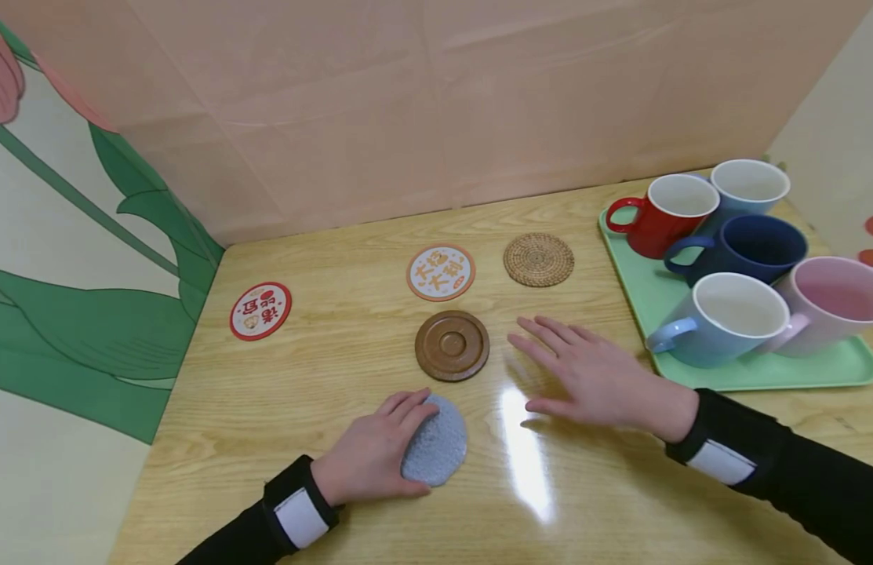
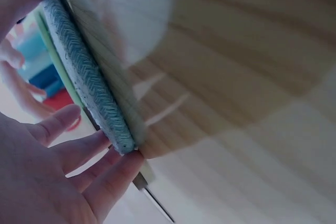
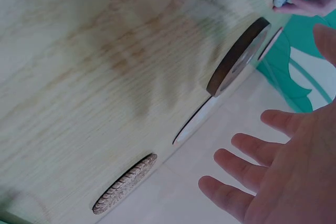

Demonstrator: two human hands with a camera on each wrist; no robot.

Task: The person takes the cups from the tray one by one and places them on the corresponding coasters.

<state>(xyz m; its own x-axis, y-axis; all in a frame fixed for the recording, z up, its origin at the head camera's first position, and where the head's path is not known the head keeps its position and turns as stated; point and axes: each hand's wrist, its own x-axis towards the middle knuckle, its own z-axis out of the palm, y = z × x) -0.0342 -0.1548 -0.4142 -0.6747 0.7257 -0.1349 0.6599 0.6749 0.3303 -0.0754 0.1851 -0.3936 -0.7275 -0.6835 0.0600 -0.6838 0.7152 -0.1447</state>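
Note:
A round grey-blue woven coaster [image 1: 439,441] lies at the near middle of the table. My left hand [image 1: 372,451] grips it by its edge, thumb on the near side and fingers on the far side. The left wrist view shows the coaster [image 2: 89,72] edge-on between thumb and fingertips, close to the tabletop. My right hand [image 1: 584,369] hovers with spread fingers and holds nothing. Left of its fingertips lies a dark brown wooden coaster [image 1: 452,345] with ringed grooves. Beyond that hand is a round rattan coaster [image 1: 538,260].
A white coaster with an orange rim [image 1: 441,272] lies behind the wooden one. At far left sits a red-rimmed coaster [image 1: 260,311]. On the right, a green tray [image 1: 630,275] carries several mugs, among them a red mug [image 1: 662,224] and a navy mug [image 1: 747,247]. A draped wall closes the back.

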